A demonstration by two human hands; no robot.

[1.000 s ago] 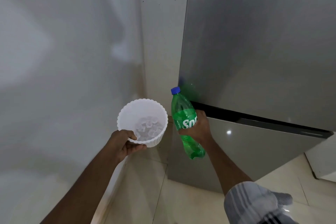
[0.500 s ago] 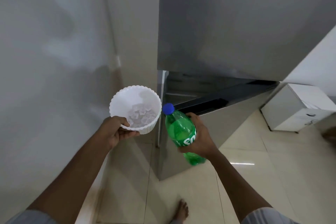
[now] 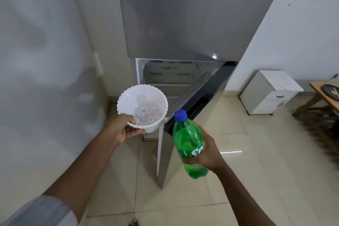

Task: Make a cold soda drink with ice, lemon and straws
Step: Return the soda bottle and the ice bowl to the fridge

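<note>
Fridge door now swung open, both hands full.

The lower door (image 3: 192, 115), shut a second ago, stands ajar between the hands; the left hand (image 3: 124, 130) grips the ice bowl (image 3: 142, 105), the right hand (image 3: 205, 150) wraps the soda bottle (image 3: 187, 139). Lemon likely next.

Brushed-metal fridge (image 3: 183, 14); glossy tiles (image 3: 238, 180); seemingly plastic bowl (image 3: 128, 101).

The green soda bottle (image 3: 189, 145) bears a label with large white letters, partly covered by the right hand (image 3: 206, 150); only "Sp" shows. Inside the open fridge compartment (image 3: 165, 77), a small dark word is too blurred to read.
</note>
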